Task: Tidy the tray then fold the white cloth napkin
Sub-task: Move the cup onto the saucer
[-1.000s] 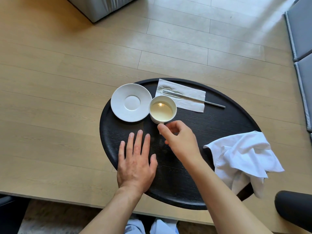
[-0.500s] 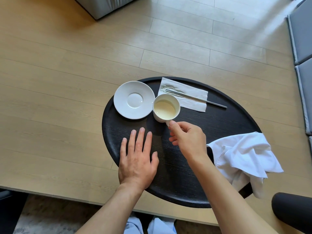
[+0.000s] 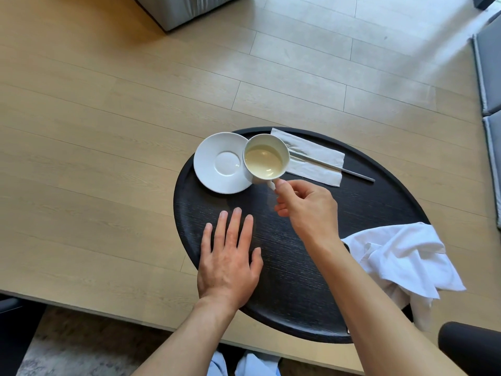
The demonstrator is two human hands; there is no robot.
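Observation:
A round black tray point(image 3: 379, 202) lies on a pale wooden table. My right hand point(image 3: 306, 210) pinches the handle of a white cup point(image 3: 264, 158) that holds pale liquid; the cup hangs lifted over the right edge of a white saucer point(image 3: 219, 164). My left hand point(image 3: 230, 261) rests flat on the tray's near left part, fingers spread. A crumpled white cloth napkin point(image 3: 401, 259) drapes over the tray's right rim. At the tray's back a slim metal utensil point(image 3: 333, 166) lies on a folded paper napkin point(image 3: 314, 158).
The wooden table point(image 3: 108, 131) stretches far to the left and back. A grey upholstered piece point(image 3: 184, 9) stands beyond its far edge, and grey cushions point(image 3: 490, 77) line the right side. A dark rounded object point(image 3: 471, 348) sits at the lower right.
My right hand took hold of the cup's handle and raised the cup up and left, so it now overlaps the saucer's edge. My left hand stayed flat on the tray.

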